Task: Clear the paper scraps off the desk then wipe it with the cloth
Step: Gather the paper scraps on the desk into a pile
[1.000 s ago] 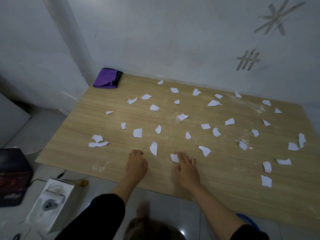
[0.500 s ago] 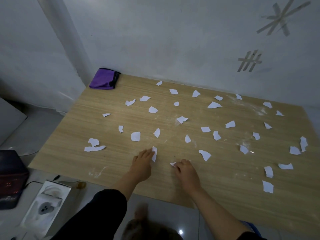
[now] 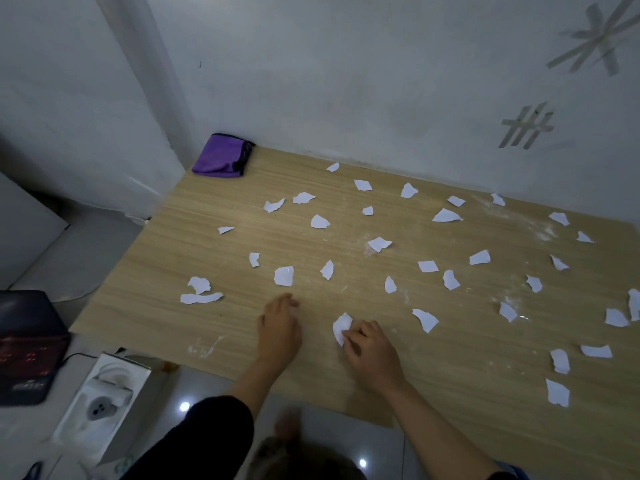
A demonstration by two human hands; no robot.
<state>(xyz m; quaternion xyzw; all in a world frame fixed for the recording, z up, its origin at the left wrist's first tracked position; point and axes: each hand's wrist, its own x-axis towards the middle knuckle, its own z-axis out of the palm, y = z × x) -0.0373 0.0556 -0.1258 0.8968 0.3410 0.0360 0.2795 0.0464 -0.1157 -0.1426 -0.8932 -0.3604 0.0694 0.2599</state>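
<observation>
Several white paper scraps point(image 3: 284, 275) lie scattered over the wooden desk point(image 3: 467, 375). A folded purple cloth point(image 3: 221, 157) sits at the desk's far left corner by the wall. My right hand point(image 3: 372, 351) is near the front edge, its fingers pinched on a paper scrap point(image 3: 343, 327) that sticks up to the left of them. My left hand point(image 3: 278, 330) rests palm down a little to the left, fingers curled toward the desk. No paper shows under it, and I cannot tell whether it holds anything.
White dusty smears point(image 3: 540, 230) mark the desk's far right. On the floor to the left stand a white product box point(image 3: 104, 393) and a dark device with red lights point(image 3: 27, 344). The wall runs along the desk's far edge.
The long scrap that lay in front of my left hand is gone from its spot. My right hand has closed on a scrap and lifted its edge. The view moved closer.
</observation>
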